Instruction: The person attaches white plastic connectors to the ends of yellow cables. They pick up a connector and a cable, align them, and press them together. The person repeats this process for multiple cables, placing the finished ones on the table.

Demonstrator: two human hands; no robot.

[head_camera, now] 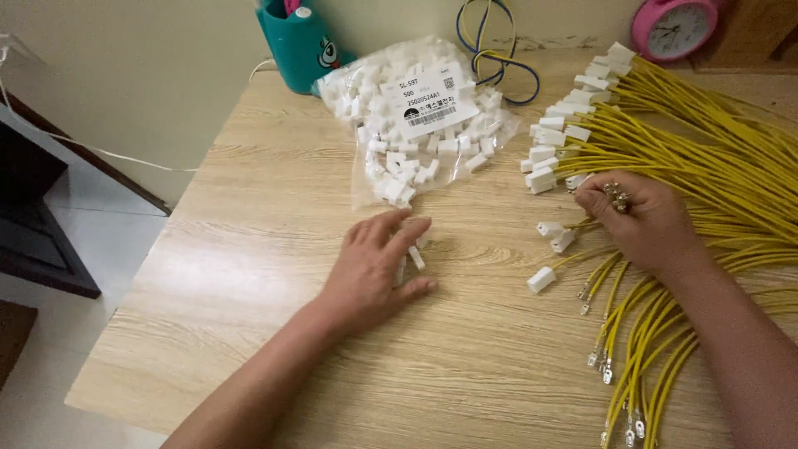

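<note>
Left grip (374,262) flat on white connectors (416,258); right grip (636,216) pinching metal terminals (617,195).

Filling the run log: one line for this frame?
left hand: on small white plastic connectors | right hand: pinching yellow wires' metal terminals | surface: wooden table

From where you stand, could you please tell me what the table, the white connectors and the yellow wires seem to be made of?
Table: pale wood or wood-look laminate, matte, going by the printed-looking grain.
White connectors: likely moulded plastic, opaque and smooth with squared edges.
Yellow wires: probably plastic-insulated, evenly coloured and bending softly; the bare tips glint like metal.
</note>
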